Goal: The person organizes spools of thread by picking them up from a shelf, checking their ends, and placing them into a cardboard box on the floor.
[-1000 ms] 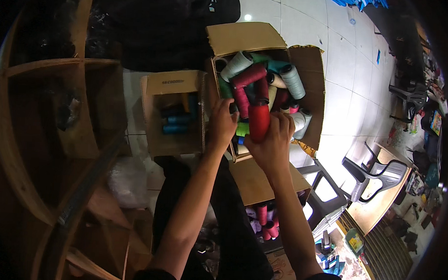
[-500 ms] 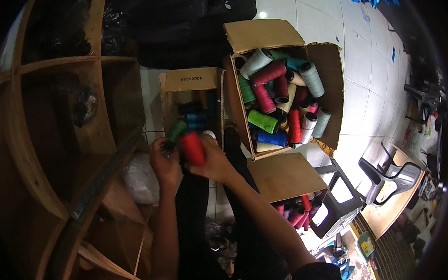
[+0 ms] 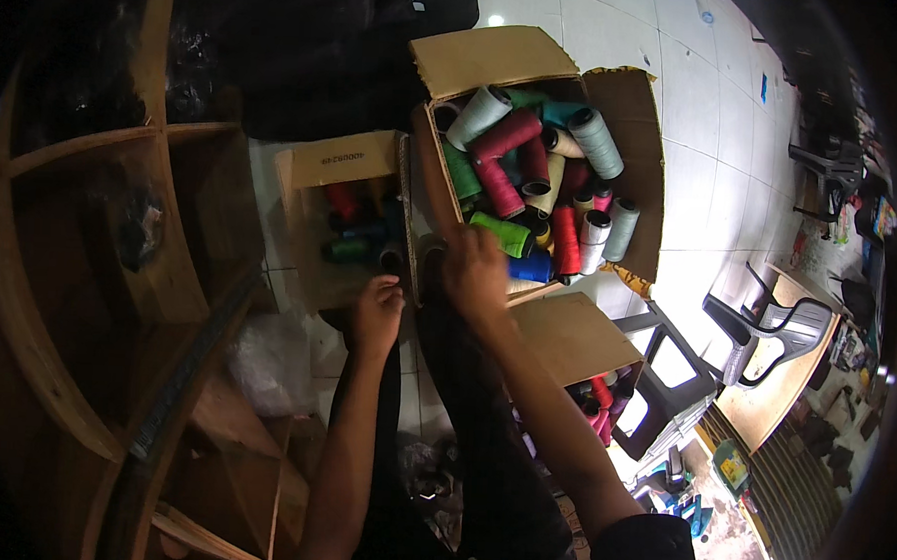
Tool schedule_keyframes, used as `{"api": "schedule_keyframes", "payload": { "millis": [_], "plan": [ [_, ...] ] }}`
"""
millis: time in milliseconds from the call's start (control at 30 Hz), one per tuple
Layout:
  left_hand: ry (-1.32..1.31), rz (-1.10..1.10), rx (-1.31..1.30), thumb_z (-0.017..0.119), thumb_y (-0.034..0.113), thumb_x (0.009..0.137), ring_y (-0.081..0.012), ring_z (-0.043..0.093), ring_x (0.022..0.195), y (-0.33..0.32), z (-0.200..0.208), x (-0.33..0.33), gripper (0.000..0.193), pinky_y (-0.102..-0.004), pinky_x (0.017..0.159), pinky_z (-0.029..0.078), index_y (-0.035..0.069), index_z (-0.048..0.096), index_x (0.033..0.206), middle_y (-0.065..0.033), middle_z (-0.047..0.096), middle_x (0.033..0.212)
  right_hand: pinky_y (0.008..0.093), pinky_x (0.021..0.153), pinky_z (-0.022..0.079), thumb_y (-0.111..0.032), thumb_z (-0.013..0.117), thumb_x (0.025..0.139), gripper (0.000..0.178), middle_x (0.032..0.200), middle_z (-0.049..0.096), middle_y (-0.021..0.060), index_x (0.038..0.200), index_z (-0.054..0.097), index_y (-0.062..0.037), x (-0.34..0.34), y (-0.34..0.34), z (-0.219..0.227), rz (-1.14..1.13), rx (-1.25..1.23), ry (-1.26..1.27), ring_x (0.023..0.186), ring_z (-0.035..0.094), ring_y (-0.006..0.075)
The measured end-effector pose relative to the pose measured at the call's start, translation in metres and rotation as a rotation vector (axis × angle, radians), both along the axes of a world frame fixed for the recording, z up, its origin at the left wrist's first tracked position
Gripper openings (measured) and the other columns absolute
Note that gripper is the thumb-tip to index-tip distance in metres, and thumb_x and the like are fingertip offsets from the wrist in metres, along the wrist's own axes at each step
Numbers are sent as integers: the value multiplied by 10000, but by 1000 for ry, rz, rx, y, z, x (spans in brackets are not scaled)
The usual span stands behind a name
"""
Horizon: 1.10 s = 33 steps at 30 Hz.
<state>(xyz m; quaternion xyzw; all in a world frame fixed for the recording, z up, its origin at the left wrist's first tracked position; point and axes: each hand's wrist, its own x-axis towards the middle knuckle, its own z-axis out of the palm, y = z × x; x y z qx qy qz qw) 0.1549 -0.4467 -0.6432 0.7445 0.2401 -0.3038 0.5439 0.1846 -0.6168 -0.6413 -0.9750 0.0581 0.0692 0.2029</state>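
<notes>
- Thread cones point(image 3: 533, 179) in many colours (red, green, teal, cream, blue, grey) fill the large cardboard box point(image 3: 636, 108), which sits open on the floor at the far middle of the scene, its flaps spread.
- Just left of it stands a smaller cardboard box point(image 3: 339, 160), also open, with a few cones lying in its shadowed inside: a red one point(image 3: 340, 197) farther in and a green one point(image 3: 342, 247) nearer.
- The left hand point(image 3: 375, 315) rests at the near edge of the smaller box, fingers curled down; whether it has hold of anything cannot be told.
- The right hand point(image 3: 476, 271) lies at the near left corner of the large box, beside a bright green cone point(image 3: 501, 233) and a blue cone point(image 3: 534, 268); its fingers are bent, but whether they close on a cone cannot be told.
- To the left, curved wooden shelving point(image 3: 79, 264) runs from near to far.
- A clear plastic bag point(image 3: 270, 357) lies on the floor near the left forearm.
- To the right, a third box point(image 3: 566, 335) with pink and red cones lies near, and a grey plastic chair point(image 3: 782, 330) stands on the pale tiled floor point(image 3: 706, 121).
</notes>
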Motion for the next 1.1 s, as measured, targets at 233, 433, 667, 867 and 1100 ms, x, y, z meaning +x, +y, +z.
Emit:
{"api": "schedule_keyframes", "payload": {
  "millis": [233, 433, 667, 867, 1100],
  "plan": [
    [-74, 108, -240, 602, 60, 865, -219, 632, 950, -44, -4, 17, 189, -301, 789, 512, -5, 581, 1041, -133, 623, 1018, 421, 857, 393, -199, 664, 694, 446, 1015, 580, 114, 1103, 551, -64, 9, -60, 0, 42, -474, 199, 977, 567, 270],
    [365, 444, -539, 636, 197, 876, -190, 626, 857, -62, 22, 41, 301, -288, 763, 525, 1, 557, 1091, -84, 613, 940, 405, 785, 472, -335, 765, 601, 569, 964, 652, 154, 1041, 598, -16, 26, -57, 51, -152, -68, 524, 902, 631, 330],
    [268, 570, -744, 685, 237, 837, -144, 567, 906, -44, 18, 38, 366, -304, 791, 463, 39, 542, 1109, -43, 591, 959, 318, 710, 515, -226, 741, 741, 402, 851, 659, 152, 1044, 623, 10, 3, -47, 87, -172, 692, 632, 767, 651, 186],
    [16, 444, 7, 707, 220, 822, -196, 542, 1045, 1, -3, 49, 585, -319, 895, 418, -40, 426, 1265, -121, 562, 1149, 449, 911, 429, -279, 786, 673, 770, 1233, 453, 227, 1291, 412, -14, 68, -73, 26, -280, 14, 42, 1117, 467, 398],
    [89, 483, 137, 603, 107, 876, -213, 555, 1052, 28, -25, 40, 385, -310, 883, 433, -29, 520, 1226, -138, 568, 1179, 515, 908, 414, -441, 814, 595, 1016, 1395, 280, 216, 1426, 276, -213, 97, -45, -13, -252, -489, 327, 1197, 388, 422]
  ]
}}
